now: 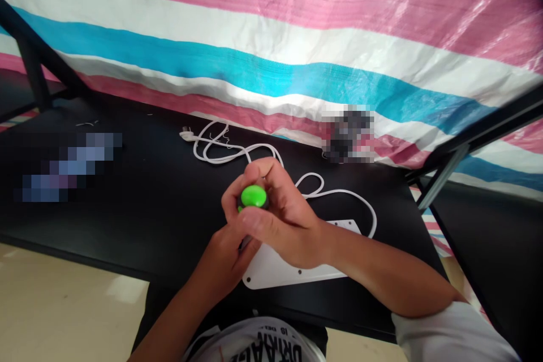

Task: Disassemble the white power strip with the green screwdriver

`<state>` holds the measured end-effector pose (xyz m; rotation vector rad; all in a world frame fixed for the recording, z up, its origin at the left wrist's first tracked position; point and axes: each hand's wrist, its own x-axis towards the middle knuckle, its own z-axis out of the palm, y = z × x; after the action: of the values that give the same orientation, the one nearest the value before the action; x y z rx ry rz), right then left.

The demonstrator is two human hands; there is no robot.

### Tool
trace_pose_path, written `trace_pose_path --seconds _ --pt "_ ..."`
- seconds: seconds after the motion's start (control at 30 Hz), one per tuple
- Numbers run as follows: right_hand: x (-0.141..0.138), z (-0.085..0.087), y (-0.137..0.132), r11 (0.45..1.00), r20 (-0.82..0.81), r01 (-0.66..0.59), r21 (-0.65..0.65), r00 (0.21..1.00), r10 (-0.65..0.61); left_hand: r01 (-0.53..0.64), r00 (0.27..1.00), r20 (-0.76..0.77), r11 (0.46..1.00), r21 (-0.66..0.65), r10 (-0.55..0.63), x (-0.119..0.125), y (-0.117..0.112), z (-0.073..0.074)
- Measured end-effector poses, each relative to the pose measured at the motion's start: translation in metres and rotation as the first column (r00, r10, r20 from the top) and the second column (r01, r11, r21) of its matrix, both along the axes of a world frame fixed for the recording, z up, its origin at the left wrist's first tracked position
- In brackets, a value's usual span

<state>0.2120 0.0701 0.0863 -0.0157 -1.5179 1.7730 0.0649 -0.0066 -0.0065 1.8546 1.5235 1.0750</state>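
My right hand [282, 218] is wrapped round a screwdriver with a bright green handle cap [253, 197], held upright over a white power strip [288, 271] that lies face down on the black table [139, 203]. My left hand [224, 263] sits just below it, fingers closed near the screwdriver's shaft at the strip's left end; what they pinch is hidden. The strip's white cable [237, 150] loops away across the table to a plug [185, 134].
A striped pink, white and blue tarp [297, 39] hangs behind the table. Black frame bars stand at the left [34, 62] and right [475, 136]. Blurred items lie at the left [68, 167] and back [348, 133] of the table. Beige floor [51, 305] shows below.
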Motion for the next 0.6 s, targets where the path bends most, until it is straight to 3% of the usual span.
trace_pose_path --seconds 0.17,0.4,0.6 --pt "0.0011 0.0089 0.0022 0.998 0.159 0.001 -0.06 0.987 0.009 0.001 0.997 -0.076 0.998 0.058 0.004 -0.001 -0.001 -0.0006" --pt "-0.0003 0.0041 0.0046 0.999 0.022 -0.016 -0.036 1.0 0.017 0.033 0.998 -0.064 0.998 0.061 -0.029 -0.0005 -0.0019 -0.0031" --pt "0.0042 0.0034 0.0059 0.99 0.114 -0.069 -0.12 0.99 0.083 0.05 0.999 -0.022 0.998 0.048 -0.049 0.0011 -0.002 -0.0016"
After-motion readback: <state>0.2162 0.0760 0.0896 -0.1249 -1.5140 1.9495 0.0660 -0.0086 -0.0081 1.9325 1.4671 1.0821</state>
